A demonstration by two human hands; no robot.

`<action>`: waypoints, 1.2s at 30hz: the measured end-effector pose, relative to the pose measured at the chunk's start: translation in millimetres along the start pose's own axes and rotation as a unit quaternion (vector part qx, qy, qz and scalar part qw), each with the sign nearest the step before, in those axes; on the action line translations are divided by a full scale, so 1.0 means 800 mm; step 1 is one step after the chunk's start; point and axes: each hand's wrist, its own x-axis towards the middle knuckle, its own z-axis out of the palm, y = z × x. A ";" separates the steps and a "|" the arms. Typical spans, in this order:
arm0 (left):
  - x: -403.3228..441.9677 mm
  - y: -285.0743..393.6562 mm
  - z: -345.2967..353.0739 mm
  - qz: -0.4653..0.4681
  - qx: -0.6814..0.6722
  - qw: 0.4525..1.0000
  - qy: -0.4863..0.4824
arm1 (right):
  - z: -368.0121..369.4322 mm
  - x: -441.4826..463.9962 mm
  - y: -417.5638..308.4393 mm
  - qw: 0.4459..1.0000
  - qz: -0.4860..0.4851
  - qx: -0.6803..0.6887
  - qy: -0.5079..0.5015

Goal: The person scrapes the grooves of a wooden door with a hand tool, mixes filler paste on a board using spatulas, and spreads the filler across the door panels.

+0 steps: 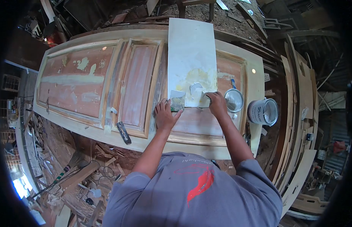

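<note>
A white board (191, 41) smeared with yellowish putty lies across a panelled wooden door (75, 81). At the board's near left corner, my left hand (166, 115) grips a flat, putty-coated scraper (178, 99) between fingers and thumb. My right hand (218, 105) is closed around a small scraper (207, 97), held at the board's near right edge. Between them, a pale lump of putty (195, 87) sits on the board. Pale filler patches (83, 63) mark the door's reddish left panel.
Right of my right hand, a round lid (234, 100) lies beside a blue handle (232, 83). A labelled can (263, 111) stands at the door's right edge. A dark flat tool (123, 132) rests on the near frame. Long planks (291, 125) stand at right; wood scraps litter the floor.
</note>
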 end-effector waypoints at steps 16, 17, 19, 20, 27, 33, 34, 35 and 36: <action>0.002 -0.006 0.000 -0.006 0.009 1.000 -0.001 | 0.052 -0.042 -0.039 0.998 -0.064 -0.012 0.007; 0.002 -0.008 0.000 -0.006 0.011 1.000 0.003 | 0.030 -0.041 -0.043 0.998 -0.056 -0.006 -0.031; 0.001 -0.008 0.001 0.000 0.012 1.000 0.009 | 0.012 -0.016 -0.043 0.999 -0.008 -0.030 -0.030; 0.000 -0.009 0.001 -0.008 0.015 1.000 0.008 | 0.012 -0.003 -0.039 0.999 -0.005 -0.026 0.023; 0.001 -0.005 0.004 -0.004 -0.010 1.000 -0.003 | 0.049 -0.012 -0.056 1.000 -0.005 -0.005 0.005; 0.002 0.000 -0.002 -0.008 -0.003 1.000 0.008 | 0.021 0.007 -0.048 0.999 0.027 0.003 -0.025; 0.001 0.000 -0.001 -0.009 -0.001 1.000 0.009 | 0.028 0.006 -0.046 1.000 0.012 -0.007 0.020; 0.002 0.000 -0.001 -0.010 0.000 1.000 0.010 | 0.036 0.006 -0.045 0.998 -0.002 -0.018 0.066; 0.000 0.000 -0.001 -0.011 0.000 1.000 0.002 | 0.051 -0.007 -0.050 0.996 -0.029 -0.060 0.066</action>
